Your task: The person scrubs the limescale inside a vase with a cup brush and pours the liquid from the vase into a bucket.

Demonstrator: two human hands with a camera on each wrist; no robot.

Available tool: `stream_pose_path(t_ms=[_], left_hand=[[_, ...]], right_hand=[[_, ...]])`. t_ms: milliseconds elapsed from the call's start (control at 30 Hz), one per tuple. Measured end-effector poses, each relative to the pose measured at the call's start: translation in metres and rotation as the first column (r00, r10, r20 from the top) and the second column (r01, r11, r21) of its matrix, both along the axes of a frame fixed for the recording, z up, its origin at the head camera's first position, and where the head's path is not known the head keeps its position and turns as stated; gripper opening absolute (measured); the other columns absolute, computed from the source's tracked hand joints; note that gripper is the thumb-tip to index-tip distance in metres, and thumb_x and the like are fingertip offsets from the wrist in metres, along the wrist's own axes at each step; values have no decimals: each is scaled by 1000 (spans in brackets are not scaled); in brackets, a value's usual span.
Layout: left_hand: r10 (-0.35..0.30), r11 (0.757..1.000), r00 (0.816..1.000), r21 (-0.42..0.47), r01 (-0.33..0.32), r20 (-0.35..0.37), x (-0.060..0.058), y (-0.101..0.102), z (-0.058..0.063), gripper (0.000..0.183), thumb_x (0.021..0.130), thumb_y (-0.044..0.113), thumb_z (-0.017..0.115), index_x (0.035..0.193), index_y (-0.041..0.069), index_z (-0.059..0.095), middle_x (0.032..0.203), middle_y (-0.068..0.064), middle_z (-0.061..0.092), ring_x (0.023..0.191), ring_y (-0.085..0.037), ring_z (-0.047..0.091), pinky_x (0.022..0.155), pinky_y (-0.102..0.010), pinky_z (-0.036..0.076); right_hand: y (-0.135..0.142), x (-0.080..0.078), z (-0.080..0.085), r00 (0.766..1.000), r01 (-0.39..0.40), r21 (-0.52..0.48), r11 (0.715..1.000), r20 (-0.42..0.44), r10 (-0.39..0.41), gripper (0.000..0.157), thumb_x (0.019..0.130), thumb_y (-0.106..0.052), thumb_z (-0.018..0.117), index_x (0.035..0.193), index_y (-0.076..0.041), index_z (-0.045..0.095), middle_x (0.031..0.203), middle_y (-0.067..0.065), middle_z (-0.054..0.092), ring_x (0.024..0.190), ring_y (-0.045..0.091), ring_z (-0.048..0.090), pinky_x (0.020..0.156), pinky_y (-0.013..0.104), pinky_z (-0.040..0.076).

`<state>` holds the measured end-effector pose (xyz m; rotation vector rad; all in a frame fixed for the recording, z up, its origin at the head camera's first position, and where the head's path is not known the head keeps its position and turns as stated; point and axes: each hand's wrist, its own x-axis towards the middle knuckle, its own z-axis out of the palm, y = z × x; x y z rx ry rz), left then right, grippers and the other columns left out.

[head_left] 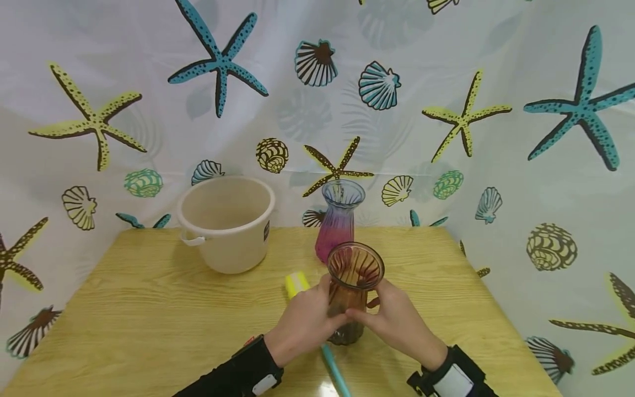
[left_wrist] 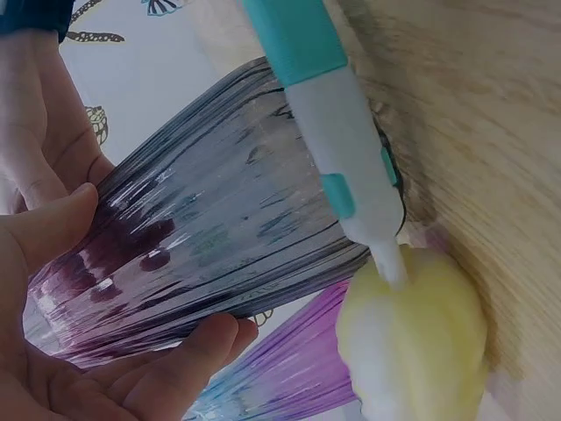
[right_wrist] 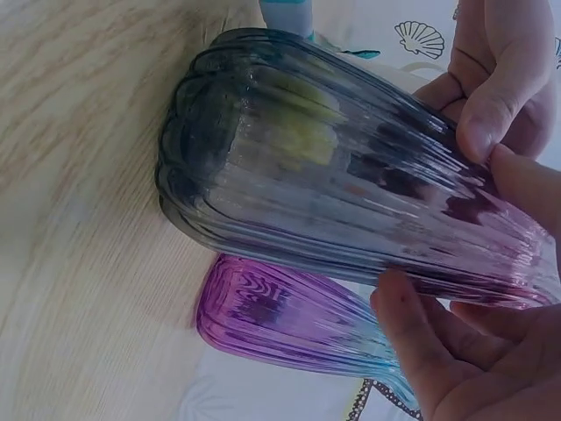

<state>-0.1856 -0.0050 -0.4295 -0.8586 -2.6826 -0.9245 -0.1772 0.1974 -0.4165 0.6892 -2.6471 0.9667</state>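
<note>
Both hands grip a ribbed glass vase, amber at its flared rim and smoky grey toward its base. My left hand holds its left side and my right hand its right side, thumbs across the near face. In the right wrist view the grey base is close to the tabletop; whether it touches, I cannot tell. Behind and left of the vase lies a brush with a yellow sponge head, a white neck and a teal handle. Part of the brush is hidden by my left hand.
A second ribbed vase, pink below and blue at the rim, stands upright behind the held one. At the back left is a cream bucket with a handle. The wooden table meets a patterned curtain behind.
</note>
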Motion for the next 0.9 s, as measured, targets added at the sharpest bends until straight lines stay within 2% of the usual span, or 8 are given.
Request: stream_pose_path(t_ms=[333, 467, 533, 633, 700, 767, 833, 900], left_hand=[[3, 999, 996, -42, 0, 84, 2, -13, -1, 84, 84, 53, 64, 145, 7, 29, 115, -15, 64, 92, -19, 62, 67, -33, 56], [10, 986, 1000, -168, -14, -24, 13, -27, -2, 59, 83, 40, 71, 122, 0, 54, 99, -10, 67, 79, -15, 63, 57, -30, 55], [-56, 972, 989, -236, 22, -137, 21, -34, -3, 39, 81, 33, 73, 104, 3, 63, 84, -4, 66, 68, -10, 60, 49, -25, 52], [-261, 927, 939, -331, 178, -224, 31, -39, -6, 22, 79, 29, 75, 90, 12, 67, 80, 4, 64, 68, -3, 55, 50, -19, 49], [-424, 858, 879, -406, 313, -218, 36, -39, -10, 19, 80, 29, 75, 92, 15, 69, 90, 6, 65, 79, -2, 55, 59, -18, 51], [-541, 775, 822, -485, 404, -179, 39, -38, -16, 19, 83, 33, 72, 96, 20, 70, 96, 9, 64, 87, -1, 54, 66, -18, 50], [-605, 708, 782, -551, 441, -152, 41, -37, -22, 20, 88, 39, 65, 98, 23, 70, 98, 11, 64, 89, -1, 54, 69, -19, 49], [-626, 675, 763, -603, 424, -164, 42, -36, -28, 22, 91, 44, 58, 93, 26, 70, 91, 13, 63, 81, 1, 53, 64, -18, 46]], right_hand=[[-6, -10, -6, 992, -71, -72, 995, 96, 78, 74, 78, -41, 77, 137, -17, 41, 128, 5, 56, 107, 12, 53, 81, 44, 52], [-7, -12, -6, 990, -77, -50, 996, 116, 82, 71, 79, -42, 76, 136, -16, 43, 125, 6, 59, 104, 11, 54, 81, 45, 52], [-7, -12, -6, 989, -75, -45, 996, 125, 80, 71, 79, -43, 75, 136, -16, 43, 123, 6, 60, 103, 12, 55, 81, 46, 52], [-7, -12, -6, 988, -66, -54, 996, 139, 73, 69, 78, -44, 76, 134, -17, 45, 120, 4, 61, 100, 12, 56, 78, 48, 52], [-7, -11, -6, 987, -53, -54, 997, 152, 61, 68, 78, -44, 76, 133, -18, 46, 119, 0, 61, 98, 11, 56, 77, 47, 53], [-7, -10, -5, 985, -43, -51, 998, 162, 51, 68, 77, -44, 76, 133, -19, 46, 119, -1, 61, 98, 10, 56, 78, 46, 52], [-8, -10, -5, 985, -35, -42, 999, 168, 41, 69, 77, -45, 76, 134, -20, 46, 120, -2, 61, 99, 8, 55, 79, 44, 52], [-9, -10, -5, 984, -36, -43, 998, 173, 43, 69, 77, -45, 76, 134, -21, 46, 120, -2, 61, 99, 7, 55, 79, 43, 52]])
